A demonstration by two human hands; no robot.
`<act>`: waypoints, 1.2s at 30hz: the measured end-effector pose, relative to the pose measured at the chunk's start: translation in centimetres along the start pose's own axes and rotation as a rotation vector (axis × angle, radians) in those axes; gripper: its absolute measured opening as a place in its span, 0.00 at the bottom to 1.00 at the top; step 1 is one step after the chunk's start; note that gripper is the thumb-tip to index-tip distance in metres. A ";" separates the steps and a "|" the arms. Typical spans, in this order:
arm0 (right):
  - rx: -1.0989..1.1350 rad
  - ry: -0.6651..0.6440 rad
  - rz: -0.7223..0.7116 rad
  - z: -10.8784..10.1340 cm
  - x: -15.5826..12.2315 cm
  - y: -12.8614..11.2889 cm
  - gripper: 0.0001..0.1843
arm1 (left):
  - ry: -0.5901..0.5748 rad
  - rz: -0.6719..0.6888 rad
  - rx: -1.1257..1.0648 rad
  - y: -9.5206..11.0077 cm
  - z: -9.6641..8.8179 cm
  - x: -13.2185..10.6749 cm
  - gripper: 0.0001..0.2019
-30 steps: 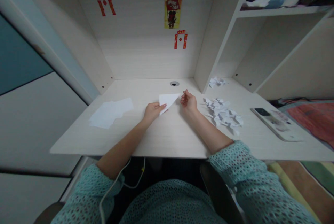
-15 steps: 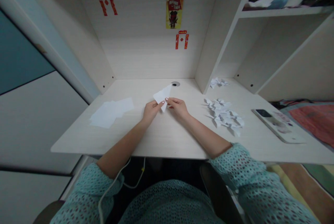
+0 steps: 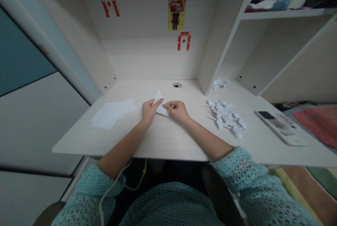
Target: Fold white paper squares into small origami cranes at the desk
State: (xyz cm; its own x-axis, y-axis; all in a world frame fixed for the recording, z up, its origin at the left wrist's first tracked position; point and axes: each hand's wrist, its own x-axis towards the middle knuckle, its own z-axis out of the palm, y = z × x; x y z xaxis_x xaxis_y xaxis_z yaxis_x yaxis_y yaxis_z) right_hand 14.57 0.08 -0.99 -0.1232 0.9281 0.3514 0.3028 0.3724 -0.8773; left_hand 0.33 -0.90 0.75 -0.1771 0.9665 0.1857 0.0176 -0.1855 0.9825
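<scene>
A small white folded paper triangle (image 3: pixel 159 104) lies on the pale desk (image 3: pixel 168 138) in front of me. My left hand (image 3: pixel 149 110) pinches its left edge with the fingers closed on it. My right hand (image 3: pixel 177 110) presses down on the paper's lower right part, fingers curled over it. Both hands meet at the paper, near the middle of the desk.
A loose stack of white sheets (image 3: pixel 112 113) lies to the left. A heap of folded paper figures (image 3: pixel 228 117) sits to the right, with a few more (image 3: pixel 220 84) in the shelf recess. A phone (image 3: pixel 280 127) lies far right. A cable hole (image 3: pixel 177 85) is behind the hands.
The paper was spread between my hands, then lifted and folded over. Now it lies smaller and flatter, my right hand having moved left onto it.
</scene>
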 end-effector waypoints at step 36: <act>-0.690 -0.205 -0.367 -2.4 0.1 -1.1 0.19 | 0.290 -0.070 -0.295 0.2 -0.5 1.1 0.16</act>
State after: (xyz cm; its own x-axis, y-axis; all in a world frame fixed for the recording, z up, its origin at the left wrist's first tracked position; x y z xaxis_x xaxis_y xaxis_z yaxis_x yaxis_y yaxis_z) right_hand 16.47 -0.24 0.80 -0.4784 0.7527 0.4522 0.7167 0.6323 -0.2943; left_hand -0.39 0.01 1.09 -0.4381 0.8965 0.0654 -0.2795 -0.2050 0.9380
